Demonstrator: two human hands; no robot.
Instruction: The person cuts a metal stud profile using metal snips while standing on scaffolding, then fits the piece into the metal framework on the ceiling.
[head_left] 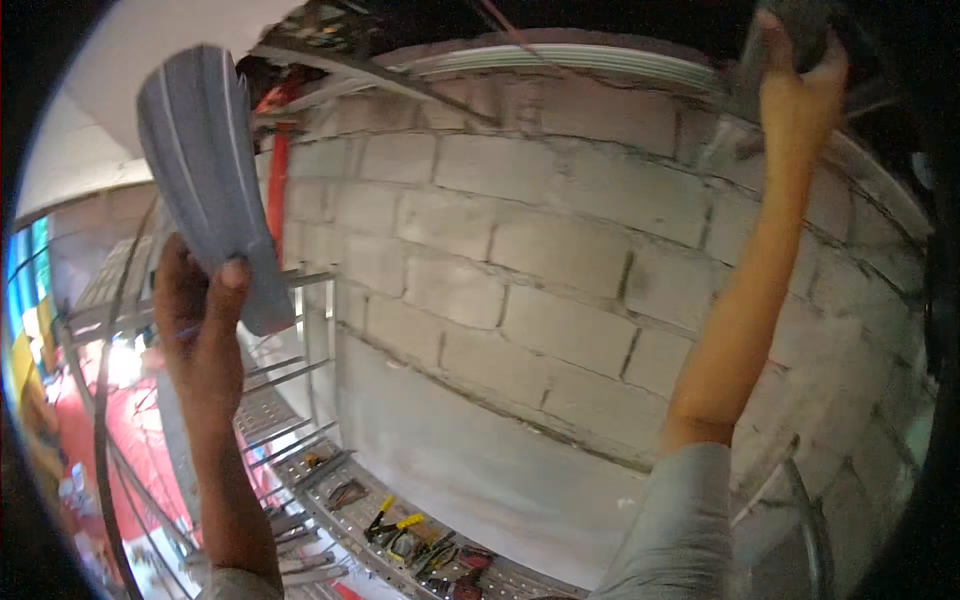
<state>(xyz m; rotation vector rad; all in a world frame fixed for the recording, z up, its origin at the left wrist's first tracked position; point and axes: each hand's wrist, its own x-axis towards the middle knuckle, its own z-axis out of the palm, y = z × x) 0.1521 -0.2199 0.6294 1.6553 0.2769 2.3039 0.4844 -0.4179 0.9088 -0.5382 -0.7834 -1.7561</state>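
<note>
On the left, my left hand (205, 310) grips the lower end of a short grey ribbed strip (205, 160). The thumb presses on its face, and the strip stands nearly upright with lighter lines along its length. My right arm reaches high to the upper right. There, my right hand (803, 85) has its thumb and fingers around a dark grey piece (795, 35) by the top of the wall. Shadow and the picture's rim hide most of that piece, so its kind does not show.
A bare block wall (560, 240) faces me, with a smooth pale band below. Underneath runs a perforated metal scaffold plank (340, 490) bearing pliers with yellow handles (380, 518) and other tools. Metal framing (370, 75) crosses overhead; a red post (277, 185) stands behind the strip.
</note>
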